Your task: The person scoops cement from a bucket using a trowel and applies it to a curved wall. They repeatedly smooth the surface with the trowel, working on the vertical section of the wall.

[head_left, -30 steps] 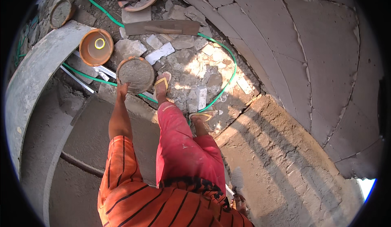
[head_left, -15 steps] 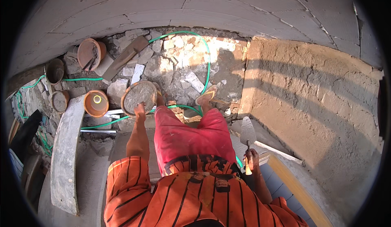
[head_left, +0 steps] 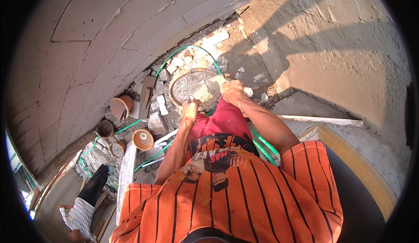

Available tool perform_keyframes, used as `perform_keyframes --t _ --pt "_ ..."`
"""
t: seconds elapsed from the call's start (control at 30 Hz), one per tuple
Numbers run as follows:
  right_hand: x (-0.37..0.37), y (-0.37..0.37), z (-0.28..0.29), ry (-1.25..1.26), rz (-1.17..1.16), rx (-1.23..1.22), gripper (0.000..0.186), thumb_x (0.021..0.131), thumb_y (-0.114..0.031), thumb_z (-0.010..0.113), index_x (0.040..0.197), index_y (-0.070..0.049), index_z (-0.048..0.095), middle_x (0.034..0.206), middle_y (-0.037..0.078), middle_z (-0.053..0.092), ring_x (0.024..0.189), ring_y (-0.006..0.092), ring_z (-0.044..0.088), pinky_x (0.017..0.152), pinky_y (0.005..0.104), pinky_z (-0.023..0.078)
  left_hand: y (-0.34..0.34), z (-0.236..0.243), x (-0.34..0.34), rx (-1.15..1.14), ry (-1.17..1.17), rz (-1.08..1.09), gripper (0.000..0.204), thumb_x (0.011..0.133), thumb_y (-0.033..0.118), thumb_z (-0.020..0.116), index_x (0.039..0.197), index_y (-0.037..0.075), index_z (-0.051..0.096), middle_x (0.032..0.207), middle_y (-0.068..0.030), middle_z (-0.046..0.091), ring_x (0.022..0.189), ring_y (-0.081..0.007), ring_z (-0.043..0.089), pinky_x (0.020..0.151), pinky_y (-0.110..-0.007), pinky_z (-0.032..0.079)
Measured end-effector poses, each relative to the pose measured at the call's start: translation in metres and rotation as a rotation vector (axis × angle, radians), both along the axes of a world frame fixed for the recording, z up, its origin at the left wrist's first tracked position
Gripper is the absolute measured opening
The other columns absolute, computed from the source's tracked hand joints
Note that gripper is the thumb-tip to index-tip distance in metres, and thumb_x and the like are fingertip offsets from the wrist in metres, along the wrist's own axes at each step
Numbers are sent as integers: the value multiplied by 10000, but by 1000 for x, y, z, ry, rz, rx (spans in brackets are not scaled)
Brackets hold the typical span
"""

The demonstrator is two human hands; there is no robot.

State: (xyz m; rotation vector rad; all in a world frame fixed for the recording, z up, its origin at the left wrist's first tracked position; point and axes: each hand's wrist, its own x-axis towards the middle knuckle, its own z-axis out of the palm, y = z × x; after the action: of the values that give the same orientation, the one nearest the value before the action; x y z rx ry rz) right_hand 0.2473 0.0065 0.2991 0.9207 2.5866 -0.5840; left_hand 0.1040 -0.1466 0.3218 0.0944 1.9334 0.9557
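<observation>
My left hand (head_left: 190, 108) is closed on the near rim of a round bucket (head_left: 171, 87), held up in front of my legs. Wet grey mortar (head_left: 192, 85) lies inside it. My right hand (head_left: 232, 90) grips a trowel (head_left: 215, 82) at the bucket's right side, and its pale blade reaches over the mortar. The fingers hide the trowel's handle. How deep the blade's tip sits in the mortar I cannot tell.
A block wall (head_left: 100, 46) rises at the left, a rough plastered wall (head_left: 331, 55) at the right. Rubble, a green hose (head_left: 185, 47), a wooden plank (head_left: 147, 97) and several clay-coloured buckets (head_left: 143, 139) lie around. Another person in a striped shirt (head_left: 82, 212) is at lower left.
My right hand has brought the trowel from my right side across to the bucket. The bucket is now higher and nearer my middle. The whole view has turned.
</observation>
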Motion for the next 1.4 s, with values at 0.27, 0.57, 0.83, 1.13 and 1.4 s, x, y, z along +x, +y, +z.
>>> perform_keyframes --t 0.27,0.57,0.83,1.13,1.4 --pt "91 48 80 -17 -438 -390 388 835 -411 560 1032 -94 666 995 200 674 954 395 642 828 501 503 128 99 65 216 -37 -289 107 709 91 546 654 29 614 522 22 452 476 -95 372 471 -300 280" --pt "192 85 138 111 -545 -187 486 827 -476 593 1184 -149 628 1032 146 678 1015 365 617 882 516 468 200 140 79 311 -250 -632 95 763 125 544 750 50 601 684 -22 511 625 -137 444 590 -311 354" --pt "263 101 212 375 -467 -172 393 811 -418 643 961 -57 686 796 118 691 754 306 662 696 396 500 182 133 49 301 -114 -611 67 701 72 565 697 19 605 515 -32 422 426 -150 369 418 -324 253" --pt "393 259 419 618 -1097 -554 215 842 -245 653 805 -34 665 624 31 603 481 98 540 420 242 432 127 76 1 80 -24 -364 64 689 105 565 678 47 542 520 -31 364 417 -167 349 424 -330 269" --pt "411 233 601 841 -1068 330 247 888 -316 582 834 -75 584 702 -34 547 611 47 498 566 213 439 92 97 -19 110 -115 -114 145 790 179 457 707 73 512 475 -15 340 389 -157 300 400 -319 275"
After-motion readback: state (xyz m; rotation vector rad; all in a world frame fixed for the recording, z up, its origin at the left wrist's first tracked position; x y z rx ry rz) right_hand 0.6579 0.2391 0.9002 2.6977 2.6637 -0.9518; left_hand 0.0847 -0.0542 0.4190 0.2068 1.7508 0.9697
